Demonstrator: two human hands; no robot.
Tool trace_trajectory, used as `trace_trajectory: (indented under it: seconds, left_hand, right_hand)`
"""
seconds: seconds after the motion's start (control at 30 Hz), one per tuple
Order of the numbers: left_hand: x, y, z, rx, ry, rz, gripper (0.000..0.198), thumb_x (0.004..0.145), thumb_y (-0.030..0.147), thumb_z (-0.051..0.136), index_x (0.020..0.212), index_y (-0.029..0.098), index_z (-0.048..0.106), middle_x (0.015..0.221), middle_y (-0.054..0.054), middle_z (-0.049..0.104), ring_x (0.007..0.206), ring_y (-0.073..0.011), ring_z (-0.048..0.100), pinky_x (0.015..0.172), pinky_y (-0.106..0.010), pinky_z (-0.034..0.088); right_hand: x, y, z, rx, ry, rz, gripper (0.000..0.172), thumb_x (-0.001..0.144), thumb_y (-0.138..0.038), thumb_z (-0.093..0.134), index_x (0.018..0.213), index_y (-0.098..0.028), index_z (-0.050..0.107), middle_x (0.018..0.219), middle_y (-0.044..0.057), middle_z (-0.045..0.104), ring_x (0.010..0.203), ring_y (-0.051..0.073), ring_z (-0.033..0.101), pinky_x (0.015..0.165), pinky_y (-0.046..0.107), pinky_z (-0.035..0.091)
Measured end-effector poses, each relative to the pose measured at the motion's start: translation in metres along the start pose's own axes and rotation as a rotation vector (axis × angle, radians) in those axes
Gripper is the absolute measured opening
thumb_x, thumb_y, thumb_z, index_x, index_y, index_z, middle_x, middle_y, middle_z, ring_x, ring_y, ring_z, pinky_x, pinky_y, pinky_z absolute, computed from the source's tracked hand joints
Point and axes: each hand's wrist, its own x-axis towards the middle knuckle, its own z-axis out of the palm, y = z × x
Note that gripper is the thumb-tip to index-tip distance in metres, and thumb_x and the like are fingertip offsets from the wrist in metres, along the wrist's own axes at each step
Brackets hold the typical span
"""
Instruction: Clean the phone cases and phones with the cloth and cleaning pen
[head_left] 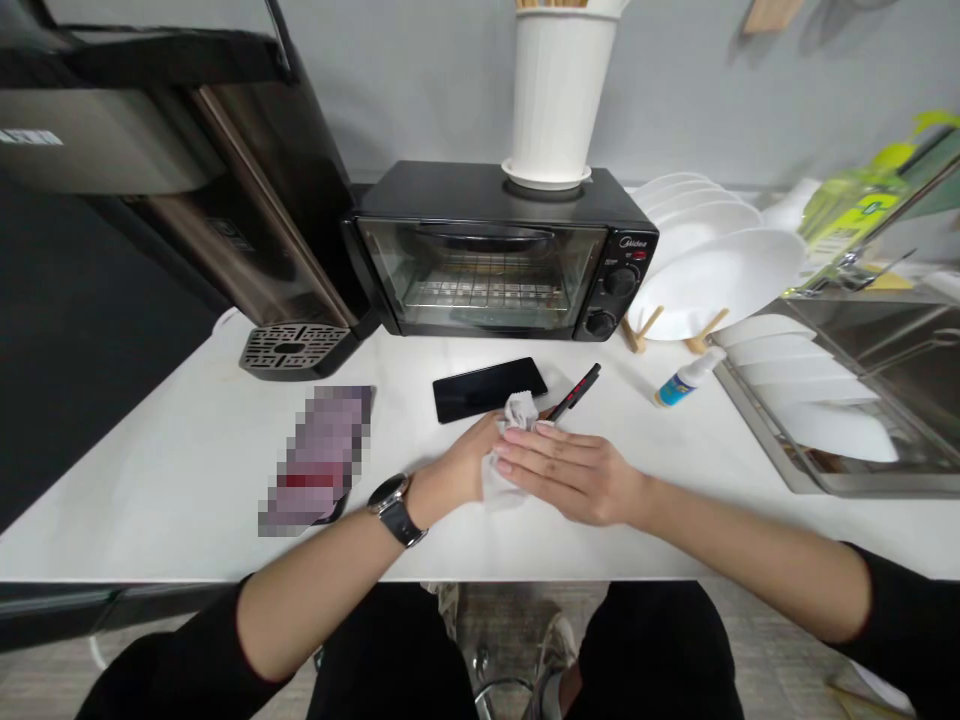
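A crumpled white tissue (pixel 504 488) lies between my two hands, over the counter's middle. My left hand (pixel 474 452), with a black watch on its wrist, is closed around a dark phone (pixel 576 392); its edge with red buttons sticks out to the upper right. Most of that phone is hidden by my fingers and the tissue. My right hand (pixel 581 472) presses the tissue down over it with fingers held together. Just behind my left hand, a second black phone (pixel 489 388) rests flat, dark side up. A small spray bottle (pixel 679 386) with a blue label lies to the right.
A toaster oven (pixel 480 270) stands behind, bearing a white cup (pixel 559 95) of wooden sticks. At left are a drink machine (pixel 247 200) and a blurred-out item (pixel 322 455). White plates (pixel 720 280) and a sink (pixel 825 485) are at right.
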Motion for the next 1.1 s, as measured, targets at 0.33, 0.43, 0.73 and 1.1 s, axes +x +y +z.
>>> trace_trajectory:
  seconds: [0.33,0.43,0.73,1.1]
  left_hand:
    - [0.009,0.028,-0.005,0.190,0.063,-0.063,0.017,0.093,0.012,0.049,0.080,0.022,0.053,0.076,-0.002,0.067,0.063,-0.0165,0.062,0.063,-0.031,0.051]
    - [0.006,0.027,-0.002,0.197,0.071,-0.049,0.015,0.094,0.012,0.049,0.084,0.021,0.056,0.077,-0.003,0.068,0.065,-0.0171,0.064,0.066,-0.032,0.054]
    - [0.006,0.024,0.003,0.222,0.099,-0.080,0.016,0.092,0.013,0.052,0.080,0.023,0.055,0.079,-0.003,0.072,0.067,-0.0193,0.069,0.064,-0.034,0.058]
    - [-0.010,0.031,0.002,0.210,0.248,-0.022,0.012,0.089,0.015,0.057,0.088,0.027,0.058,0.082,-0.001,0.074,0.070,-0.0205,0.072,0.062,-0.035,0.061]
  right_hand:
    - [-0.021,0.060,-0.019,-0.079,0.046,0.397,0.069,0.099,-0.010,0.055,0.163,-0.033,0.045,0.148,0.002,0.069,0.140,0.028,0.064,0.120,0.054,0.055]
    - [-0.015,0.047,-0.013,-0.061,0.077,0.439,0.070,0.099,-0.009,0.055,0.164,-0.034,0.043,0.149,0.002,0.068,0.142,0.029,0.063,0.121,0.056,0.054]
    - [-0.013,0.039,-0.011,0.012,0.005,0.268,0.068,0.104,-0.010,0.055,0.167,-0.024,0.035,0.152,0.008,0.065,0.146,0.023,0.057,0.124,0.048,0.051]
    - [-0.002,0.015,-0.011,0.067,-0.022,0.174,0.061,0.108,-0.012,0.050,0.167,-0.014,0.033,0.153,0.009,0.062,0.151,0.019,0.051,0.127,0.039,0.047]
